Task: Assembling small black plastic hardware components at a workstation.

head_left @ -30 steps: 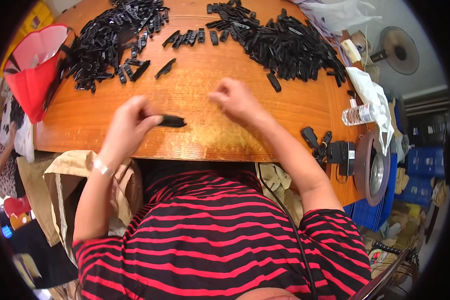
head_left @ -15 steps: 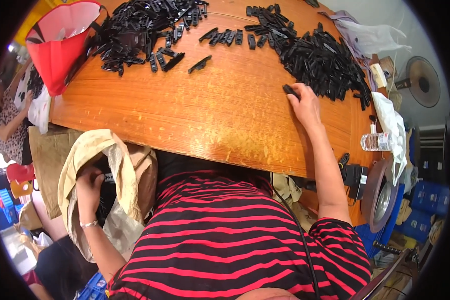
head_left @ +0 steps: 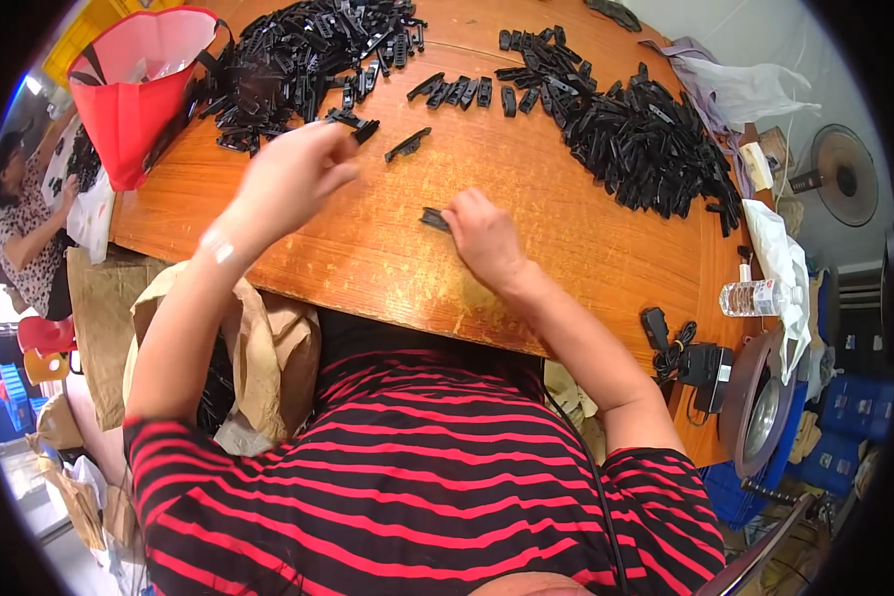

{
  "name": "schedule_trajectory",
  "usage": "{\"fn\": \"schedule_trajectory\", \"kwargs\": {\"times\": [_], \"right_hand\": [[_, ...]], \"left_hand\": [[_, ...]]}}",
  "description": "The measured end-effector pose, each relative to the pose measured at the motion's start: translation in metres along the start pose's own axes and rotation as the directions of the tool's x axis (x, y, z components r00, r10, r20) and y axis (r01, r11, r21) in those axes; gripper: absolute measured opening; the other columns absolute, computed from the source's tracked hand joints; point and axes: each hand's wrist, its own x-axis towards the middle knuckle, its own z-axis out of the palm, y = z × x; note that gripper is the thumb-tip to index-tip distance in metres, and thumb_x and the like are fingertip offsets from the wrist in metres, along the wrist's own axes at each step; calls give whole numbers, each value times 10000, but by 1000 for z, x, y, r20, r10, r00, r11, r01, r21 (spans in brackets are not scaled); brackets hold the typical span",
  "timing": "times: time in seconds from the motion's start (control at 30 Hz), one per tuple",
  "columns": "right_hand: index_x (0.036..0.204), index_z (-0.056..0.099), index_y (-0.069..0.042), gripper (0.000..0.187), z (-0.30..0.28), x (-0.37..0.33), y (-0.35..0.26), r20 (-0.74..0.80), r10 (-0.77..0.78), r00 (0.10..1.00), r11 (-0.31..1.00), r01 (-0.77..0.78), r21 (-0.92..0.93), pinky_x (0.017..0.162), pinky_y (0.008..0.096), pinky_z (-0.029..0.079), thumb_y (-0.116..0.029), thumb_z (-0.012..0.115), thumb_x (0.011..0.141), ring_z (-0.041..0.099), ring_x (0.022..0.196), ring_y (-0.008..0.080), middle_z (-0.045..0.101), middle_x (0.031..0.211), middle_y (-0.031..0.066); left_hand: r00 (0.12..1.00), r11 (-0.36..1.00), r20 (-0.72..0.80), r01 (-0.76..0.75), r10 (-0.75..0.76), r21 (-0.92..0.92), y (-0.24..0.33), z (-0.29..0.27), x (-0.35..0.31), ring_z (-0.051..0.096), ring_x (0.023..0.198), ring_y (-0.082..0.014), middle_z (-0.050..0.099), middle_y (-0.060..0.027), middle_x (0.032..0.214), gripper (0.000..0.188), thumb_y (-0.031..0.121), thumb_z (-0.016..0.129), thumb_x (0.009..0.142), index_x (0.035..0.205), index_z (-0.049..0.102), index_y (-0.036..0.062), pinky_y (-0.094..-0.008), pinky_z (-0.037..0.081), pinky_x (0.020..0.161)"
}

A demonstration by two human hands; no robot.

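Note:
My right hand (head_left: pixel 482 228) is over the middle of the wooden table, its thumb and fingers pinched on a small, long black plastic part (head_left: pixel 434 219). My left hand (head_left: pixel 293 179), smeared by motion, hovers at the near edge of the left pile of black plastic parts (head_left: pixel 308 60). Its fingers look curled; whether they hold anything is unclear. A single black part (head_left: pixel 407 144) lies apart, just right of my left hand. Beyond it is a short row of similar parts (head_left: pixel 457 91). To the right spreads another large heap of black parts (head_left: pixel 646 139).
A red bag (head_left: pixel 134 119) stands at the table's left. Below the left edge, a brown paper sack (head_left: pixel 258 368) sits open beside my lap. A clear bottle (head_left: pixel 755 298), a black power adapter with cable (head_left: pixel 700 368) and a fan (head_left: pixel 844 169) are at the right. Another person (head_left: pixel 35 228) works far left.
My left hand has come up out of the paper sack to the left pile. My right hand has moved left from beside the right heap, carrying the black part.

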Motion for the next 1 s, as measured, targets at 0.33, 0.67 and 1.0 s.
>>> {"fn": "schedule_trajectory", "kwargs": {"times": [0.33,0.67,1.0], "right_hand": [[900,587,-58,111,5,9,-2,-43,58,997,998,-58,-4,643,431,512,-145,645,864,623,732,356,586,879,132],[1012,571,20,228,-15,31,-22,-61,274,960,882,-225,413,557,310,510,-166,646,903,640,658,174,676,841,119],[926,558,4,174,-42,23,-24,424,511,748,507,-660,554,417,230,446,-163,601,946,532,460,81,630,675,55]], "left_hand": [[998,985,-41,46,-39,164,-6,118,78,630,875,-340,633,-153,912,281,245,738,788,828,573,21,-425,504,749],[881,358,210,376,-424,-855,33,110,59,600,646,-90,613,-63,860,422,178,750,834,1129,501,5,-195,486,507],[867,469,409,498,-284,-730,1,97,36,588,634,-57,622,-20,784,210,183,716,875,966,623,17,-173,511,531]]}}
